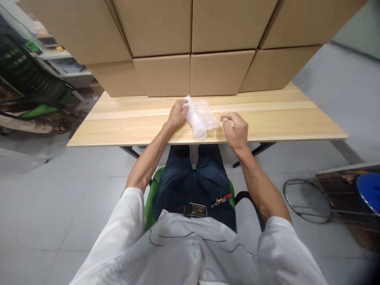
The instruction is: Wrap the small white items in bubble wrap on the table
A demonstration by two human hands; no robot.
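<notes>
A piece of clear bubble wrap [197, 120] lies folded and crumpled on the light wooden table, close to its front edge. My left hand [178, 113] is closed on the wrap's left side, with thumb and fingers pinching it. Just right of the wrap is my right hand [236, 130], its fingers curled in a pinch. A small gap shows between these fingertips and the wrap's right edge. Whatever the right fingers hold, if anything, is too small to make out. Whether something is wrapped inside the plastic cannot be told.
Cardboard boxes [162, 75] stand stacked in two rows along the back of the wooden table [118, 126]. I sit on a green chair [152, 198]. A mesh-backed chair [29, 75] and shelves are at the left. A blue-topped stool [369, 190] stands at the right.
</notes>
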